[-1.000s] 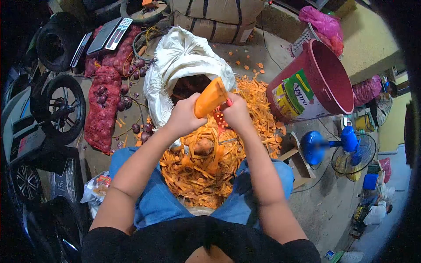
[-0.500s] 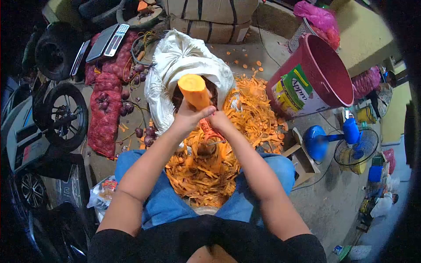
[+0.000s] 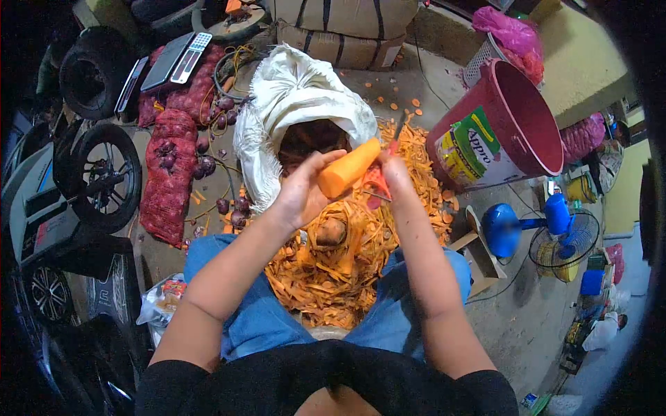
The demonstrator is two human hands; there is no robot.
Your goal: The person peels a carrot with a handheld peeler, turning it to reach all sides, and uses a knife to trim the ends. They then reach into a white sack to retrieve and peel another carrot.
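Observation:
A peeled carrot (image 3: pixel 349 168) lies tilted across my left hand (image 3: pixel 303 186), whose fingers and thumb cradle its thick end. My right hand (image 3: pixel 395 177) is closed at the carrot's far end. From it a dark blade with a red handle, like a knife (image 3: pixel 399 132), sticks up. A red peeler (image 3: pixel 374 186) with a metal part hangs at the same hand. Beneath both hands is a heap of orange carrot peelings (image 3: pixel 312 284), with a brownish round thing (image 3: pixel 331 231) on top. Just beyond, a white woven sack (image 3: pixel 295 90) gapes open, dark inside.
A large dark red bucket (image 3: pixel 479 132) stands to the right, with a blue fan (image 3: pixel 534 225) nearer me. Net bags of red onions (image 3: pixel 170 173) lie at left, a scale (image 3: pixel 177 62) on them. Wheels (image 3: pixel 104 180) line the left side; wrapped bales (image 3: pixel 340 41) stand behind the sack.
The carrot has swung from upright to a slant, its thick end now toward me. My right hand has moved right and up, and the blade has come into view above it.

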